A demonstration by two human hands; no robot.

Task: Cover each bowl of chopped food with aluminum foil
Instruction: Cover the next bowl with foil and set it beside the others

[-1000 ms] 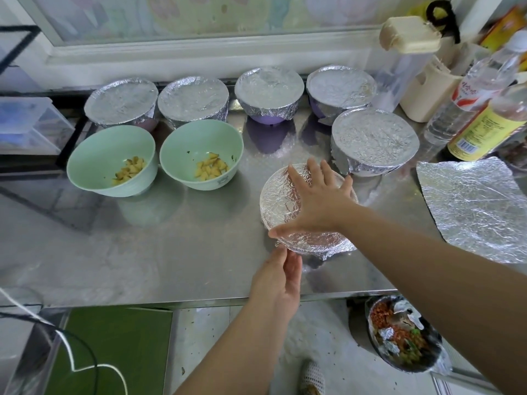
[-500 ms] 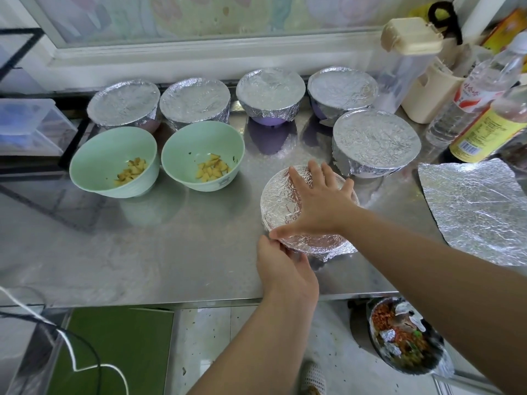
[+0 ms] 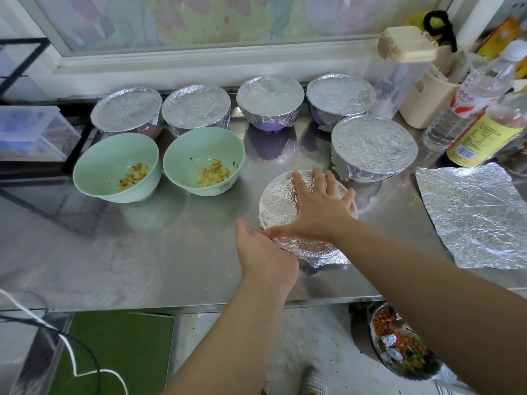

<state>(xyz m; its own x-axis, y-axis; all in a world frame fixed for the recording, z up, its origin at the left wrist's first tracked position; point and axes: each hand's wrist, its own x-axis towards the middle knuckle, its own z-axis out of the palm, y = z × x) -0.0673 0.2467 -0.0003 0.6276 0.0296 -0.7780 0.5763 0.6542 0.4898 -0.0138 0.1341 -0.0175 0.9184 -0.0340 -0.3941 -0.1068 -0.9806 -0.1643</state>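
Sitting beneath right hand (image 3: 319, 212): foil-covered bowl (image 3: 279, 201)

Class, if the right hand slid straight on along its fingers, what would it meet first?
The right hand would cross bare counter, then probably meet the rightmost back-row foil-covered bowl; depth unclear.

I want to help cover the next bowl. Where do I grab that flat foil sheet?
Probably pinch the near corner of the foil sheet, coming from the front. It lies thin and flat, so only an edge lifts, and bottles crowd its far side.
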